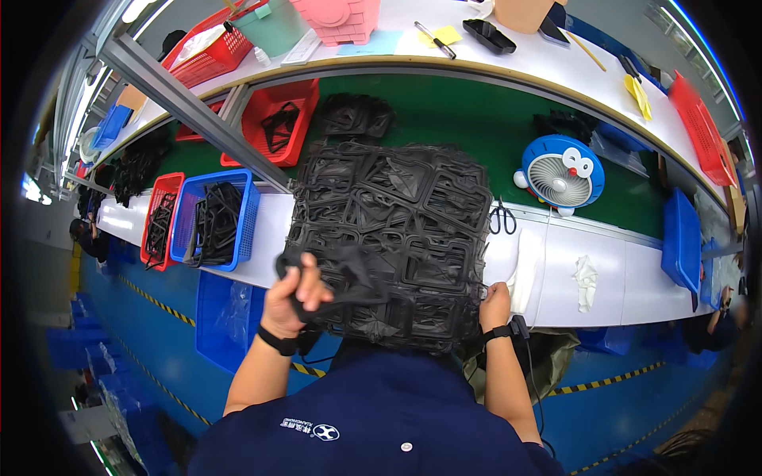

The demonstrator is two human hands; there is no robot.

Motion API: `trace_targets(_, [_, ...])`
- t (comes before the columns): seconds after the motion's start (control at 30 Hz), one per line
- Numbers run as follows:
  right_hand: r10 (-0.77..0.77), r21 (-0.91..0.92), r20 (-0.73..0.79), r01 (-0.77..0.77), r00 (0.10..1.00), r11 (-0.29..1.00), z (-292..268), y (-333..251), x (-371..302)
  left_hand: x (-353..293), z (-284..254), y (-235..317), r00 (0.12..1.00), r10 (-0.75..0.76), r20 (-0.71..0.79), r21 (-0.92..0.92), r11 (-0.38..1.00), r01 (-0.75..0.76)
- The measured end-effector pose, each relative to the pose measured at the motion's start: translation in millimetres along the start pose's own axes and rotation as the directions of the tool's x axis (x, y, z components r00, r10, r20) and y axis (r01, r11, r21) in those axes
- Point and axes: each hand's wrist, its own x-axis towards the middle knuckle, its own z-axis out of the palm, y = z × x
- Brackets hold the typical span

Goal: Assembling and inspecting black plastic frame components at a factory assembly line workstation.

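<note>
A large stack of black moulded frames (389,206), joined in a sheet-like grid with ragged edges, lies on the white bench in front of me. Over its near left corner my left hand (294,297) is closed around a loose black frame (361,278), which is smeared by motion. My right hand (496,305) is closed at the stack's near right edge. Whatever its fingers pinch is too small or hidden to make out. Black-handled scissors (502,217) lie just beyond that hand, beside a white cloth (524,270).
To the left stand a blue basket (249,214) and a red basket (151,258), both with black frames. Another red bin (308,119) sits behind. A blue fan (560,174) with a cartoon face stands at right. A metal post (194,103) rises at left, and a shelf (381,70) spans above.
</note>
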Motion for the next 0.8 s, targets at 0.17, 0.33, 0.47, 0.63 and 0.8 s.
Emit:
trace_targets(0.17, [0.044, -0.029, -0.002, -0.044, 0.999, 0.999, -5.3, -18.9, 2.1, -36.5, -1.6, 89.6, 0.868, 0.492, 0.069, 0.337, 0.807, -0.485])
trace_targets(0.33, [-0.359, 0.342, 0.079, 0.313, 0.930, 0.886, -10.6, -156.4, -18.5, 4.7, -49.6, 28.0, 0.918, 0.104, -0.383, 0.808, 0.520, 0.278])
trace_targets(0.47, [-0.357, 0.514, 0.402, 0.115, 0.843, 0.850, 61.0, -196.7, -32.4, 36.7, -95.6, -69.0, 0.892, 0.104, -0.441, 0.890, -0.080, 0.449])
trace_targets(0.63, [-0.260, 0.492, 0.579, -0.077, 0.773, 0.867, 117.3, -204.9, -34.5, 50.0, -103.0, -76.6, 0.920, 0.210, -0.329, 0.919, -0.154, 0.364])
trace_targets(0.8, [-0.419, 0.421, 0.474, 0.219, 0.774, 0.880, 106.3, -228.9, -65.5, 25.9, -92.4, -13.6, 0.878, 0.090, -0.471, 0.642, 0.717, 0.271])
